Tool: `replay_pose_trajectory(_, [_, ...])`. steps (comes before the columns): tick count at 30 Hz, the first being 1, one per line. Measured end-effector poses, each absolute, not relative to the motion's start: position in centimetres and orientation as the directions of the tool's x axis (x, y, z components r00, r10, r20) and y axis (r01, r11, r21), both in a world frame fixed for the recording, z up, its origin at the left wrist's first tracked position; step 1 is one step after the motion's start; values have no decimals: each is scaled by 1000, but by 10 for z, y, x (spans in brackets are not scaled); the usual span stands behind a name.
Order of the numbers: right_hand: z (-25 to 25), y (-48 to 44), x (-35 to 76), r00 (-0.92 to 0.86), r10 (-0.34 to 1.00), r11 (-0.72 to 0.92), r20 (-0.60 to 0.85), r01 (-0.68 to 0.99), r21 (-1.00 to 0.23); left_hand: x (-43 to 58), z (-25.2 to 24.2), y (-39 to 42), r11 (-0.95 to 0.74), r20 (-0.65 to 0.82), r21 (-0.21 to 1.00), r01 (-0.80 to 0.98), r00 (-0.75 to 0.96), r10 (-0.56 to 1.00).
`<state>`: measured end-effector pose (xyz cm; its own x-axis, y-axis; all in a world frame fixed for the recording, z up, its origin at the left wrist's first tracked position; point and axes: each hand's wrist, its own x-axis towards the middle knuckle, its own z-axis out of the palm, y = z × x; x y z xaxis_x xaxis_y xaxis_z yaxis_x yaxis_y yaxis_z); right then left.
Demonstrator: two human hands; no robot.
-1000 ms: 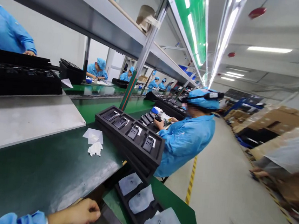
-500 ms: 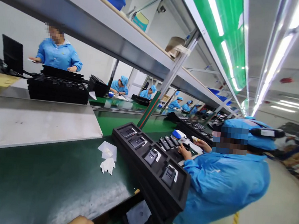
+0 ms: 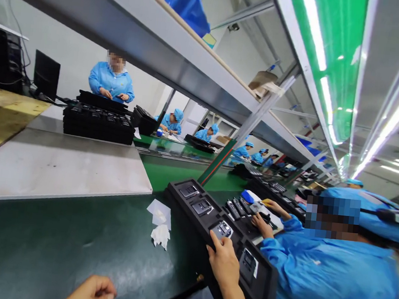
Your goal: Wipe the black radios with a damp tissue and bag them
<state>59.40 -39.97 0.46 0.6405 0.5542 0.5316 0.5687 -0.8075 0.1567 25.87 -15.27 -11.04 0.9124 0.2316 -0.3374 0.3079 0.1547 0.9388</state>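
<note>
My right hand [image 3: 224, 260] reaches over a black foam tray [image 3: 267, 287], its index finger stretched out at the near edge of a small dark handheld device [image 3: 222, 229]. The other fingers are partly bent, and nothing shows in the grip. Another such device [image 3: 248, 263] lies in the tray pocket to the right of this hand; two more sit in the pockets farther away. Each device rests in its own pocket, some with a white slip beside them. At the lower edge, my left hand [image 3: 92, 292] hovers over the green bench with its fingers curled in and nothing visible in them.
Crumpled white tissue [image 3: 160, 236] and a translucent sheet [image 3: 160, 213] lie on the green bench [image 3: 53, 239]. A co-worker in blue [image 3: 325, 274] sits close on the right, hands beside several devices. A white board [image 3: 77, 170] and stacked black trays [image 3: 97, 128] are farther left.
My right hand has come up from the bottom edge to a device in the tray. My left hand shows more fully. The view has turned left.
</note>
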Motion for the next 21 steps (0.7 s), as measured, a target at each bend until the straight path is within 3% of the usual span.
replay_pose_trajectory(4, [6, -400, 556, 433, 626, -703, 648, 673, 229, 278, -66, -123, 436, -412, 870, 231, 825, 386])
replay_pose_trajectory(8, [17, -391, 500, 153, 670, -493, 726, 823, 282, 286, -19, -59, 554, -407, 830, 72, 757, 511])
replay_pose_trajectory(10, [22, -378, 470, 50, 689, -354, 723, 894, 275, 273, 0, -28, 623, -373, 777, -91, 732, 571])
replay_pose_trajectory(12, [25, -357, 442, -56, 695, -199, 717, 943, 267, 244, 11, -4, 577, -329, 798, -175, 675, 660])
replay_pose_trajectory(16, [18, -306, 401, -192, 677, 103, 711, 981, 167, 149, 11, 8, 256, -156, 948, -191, 423, 893])
replay_pose_trajectory(21, [-9, -252, 369, -339, 677, 394, 654, 917, 67, 27, -10, -22, 62, -51, 997, -45, 225, 973])
